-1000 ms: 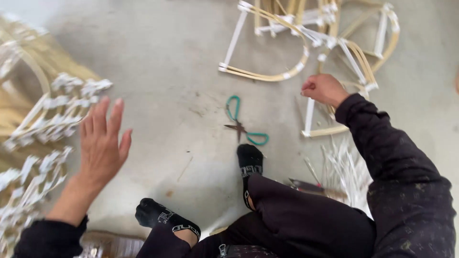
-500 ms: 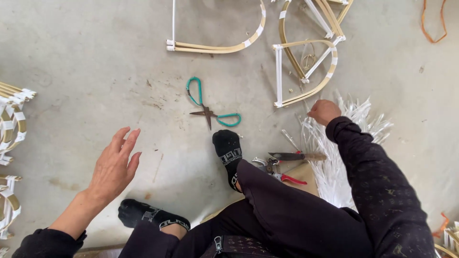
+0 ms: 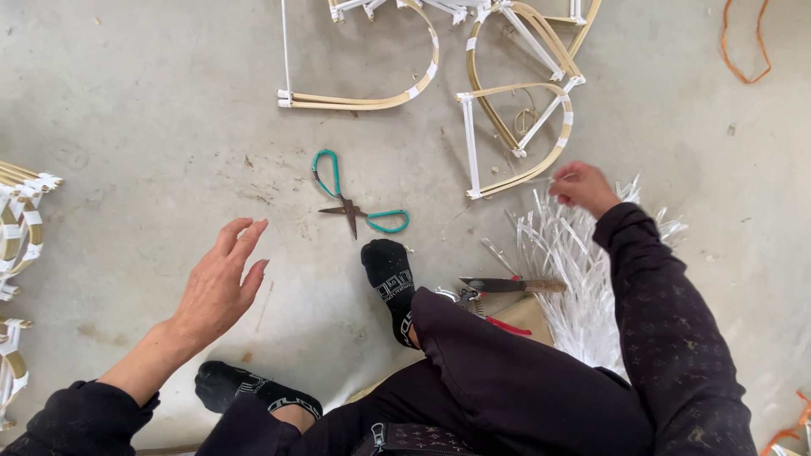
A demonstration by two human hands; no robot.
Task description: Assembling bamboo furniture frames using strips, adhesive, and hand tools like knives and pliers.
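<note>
White plastic strips [image 3: 574, 270] are what the right hand is busy with; they lie in a loose fanned bundle on the concrete floor [image 3: 152, 110] at the right side of the seated person, their long axis running roughly away from the body, tips splayed toward the upper right.

Going from the left: stacked bent-cane frames [image 3: 19, 219] are seen at the left edge, well apart from either hand. The left hand [image 3: 221, 283] is held empty above the floor, fingers spread and slightly curled, gripping nothing. To its right, green-handled scissors [image 3: 355, 207] lie open on the floor, just beyond a black-socked foot [image 3: 389, 279], nearer to the left hand than to the right. Further frames [image 3: 515, 118] are spread out across the top. A knife [image 3: 511, 285] with a dark blade is laid beside the knee, touching the near edge of the bundle.

The right hand [image 3: 583, 186] is set over the far end of the strips, fingers drawn together as if one strip were pinched; the grip itself cannot be told for certain. The bundle lies directly beneath and toward the body from this hand, so it is by far the nearer one.
</note>
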